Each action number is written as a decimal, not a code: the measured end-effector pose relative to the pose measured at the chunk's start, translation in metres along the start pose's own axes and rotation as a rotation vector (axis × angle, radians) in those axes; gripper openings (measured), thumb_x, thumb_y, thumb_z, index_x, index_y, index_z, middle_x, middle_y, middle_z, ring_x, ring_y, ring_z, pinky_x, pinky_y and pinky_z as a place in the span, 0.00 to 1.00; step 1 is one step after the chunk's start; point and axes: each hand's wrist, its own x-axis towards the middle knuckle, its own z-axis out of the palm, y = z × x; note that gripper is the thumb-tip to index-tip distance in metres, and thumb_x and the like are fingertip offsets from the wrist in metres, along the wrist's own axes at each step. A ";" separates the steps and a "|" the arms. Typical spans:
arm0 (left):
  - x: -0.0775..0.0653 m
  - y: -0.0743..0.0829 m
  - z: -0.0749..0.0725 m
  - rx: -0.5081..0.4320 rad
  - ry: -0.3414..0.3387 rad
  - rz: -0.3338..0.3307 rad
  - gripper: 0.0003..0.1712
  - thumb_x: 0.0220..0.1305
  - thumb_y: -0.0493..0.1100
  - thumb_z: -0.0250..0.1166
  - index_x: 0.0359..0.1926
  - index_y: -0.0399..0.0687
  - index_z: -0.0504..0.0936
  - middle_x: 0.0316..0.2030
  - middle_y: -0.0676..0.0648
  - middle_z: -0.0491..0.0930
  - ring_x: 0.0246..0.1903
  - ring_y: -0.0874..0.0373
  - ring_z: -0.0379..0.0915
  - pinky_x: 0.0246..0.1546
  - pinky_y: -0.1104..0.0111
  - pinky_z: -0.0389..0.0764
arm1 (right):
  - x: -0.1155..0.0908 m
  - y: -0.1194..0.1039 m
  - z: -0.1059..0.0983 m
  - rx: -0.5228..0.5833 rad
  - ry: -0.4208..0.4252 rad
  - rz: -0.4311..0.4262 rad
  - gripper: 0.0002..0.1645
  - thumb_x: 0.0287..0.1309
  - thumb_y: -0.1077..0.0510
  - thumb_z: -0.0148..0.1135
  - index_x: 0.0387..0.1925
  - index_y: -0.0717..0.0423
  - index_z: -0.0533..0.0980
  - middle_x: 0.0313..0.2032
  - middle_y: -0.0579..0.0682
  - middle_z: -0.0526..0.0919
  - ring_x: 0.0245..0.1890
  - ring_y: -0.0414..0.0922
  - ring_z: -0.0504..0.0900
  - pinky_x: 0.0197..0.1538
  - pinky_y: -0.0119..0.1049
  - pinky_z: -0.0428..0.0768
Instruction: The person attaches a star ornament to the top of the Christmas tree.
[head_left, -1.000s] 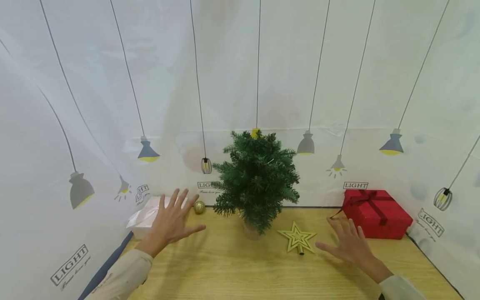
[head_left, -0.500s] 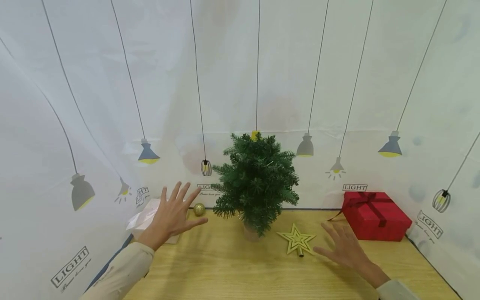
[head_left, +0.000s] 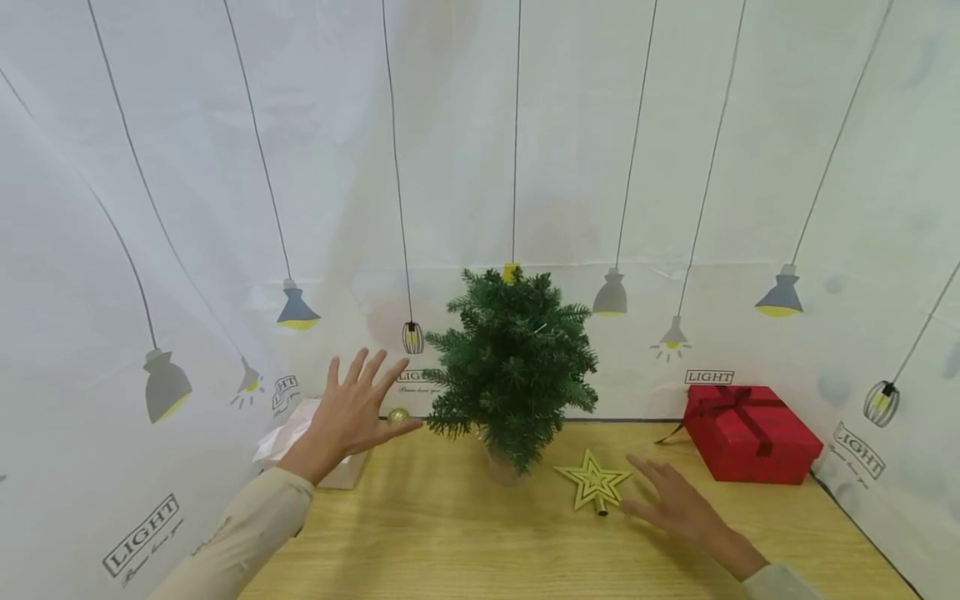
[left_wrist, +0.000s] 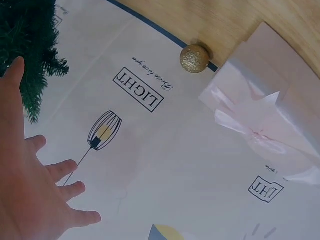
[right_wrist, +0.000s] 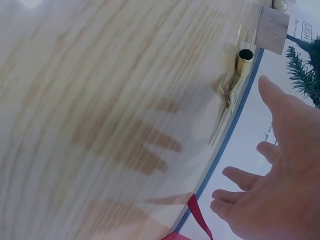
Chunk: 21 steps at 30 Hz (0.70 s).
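A small green artificial Christmas tree (head_left: 517, 358) stands upright in a pale pot (head_left: 502, 468) at the middle of the table. My left hand (head_left: 352, 421), fingers spread and holding nothing, is raised to the left of the tree. Behind it sits a gold glitter ball (left_wrist: 194, 58), partly covered by the hand in the head view. My right hand (head_left: 675, 504) hovers above the tabletop, fingers extended toward a gold star tree topper (head_left: 594, 481) that lies flat right of the pot. The topper's hollow tube end (right_wrist: 245, 56) faces the right wrist camera.
A red gift box (head_left: 753, 433) with a dark red ribbon sits at the back right. At the back left is a pale pink gift box (left_wrist: 280, 65) with a bow. A wall sheet printed with hanging lamps surrounds the wooden table (head_left: 450, 550).
My left hand has risen slightly and moved right, toward the tree. My right hand has shifted left and a little down, closer to the star. The objects stay in place.
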 end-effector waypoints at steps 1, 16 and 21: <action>0.001 0.000 -0.002 -0.003 0.000 0.001 0.60 0.56 0.82 0.62 0.81 0.58 0.61 0.77 0.37 0.62 0.76 0.34 0.53 0.71 0.28 0.51 | 0.000 -0.001 0.000 0.011 -0.008 0.002 0.48 0.62 0.40 0.73 0.73 0.62 0.69 0.64 0.70 0.76 0.63 0.71 0.74 0.57 0.70 0.77; 0.020 0.005 -0.022 -0.020 -0.042 -0.018 0.60 0.57 0.85 0.58 0.83 0.63 0.56 0.78 0.38 0.60 0.78 0.35 0.50 0.73 0.30 0.47 | 0.006 -0.006 0.011 0.124 -0.048 -0.051 0.40 0.60 0.55 0.77 0.68 0.68 0.72 0.60 0.67 0.81 0.57 0.65 0.82 0.55 0.61 0.82; 0.025 0.006 -0.028 -0.030 -0.036 -0.023 0.60 0.57 0.83 0.60 0.82 0.62 0.58 0.77 0.38 0.62 0.77 0.35 0.51 0.72 0.30 0.47 | 0.009 -0.005 0.018 0.133 -0.035 -0.060 0.37 0.58 0.58 0.77 0.66 0.68 0.75 0.51 0.64 0.86 0.49 0.61 0.86 0.48 0.52 0.86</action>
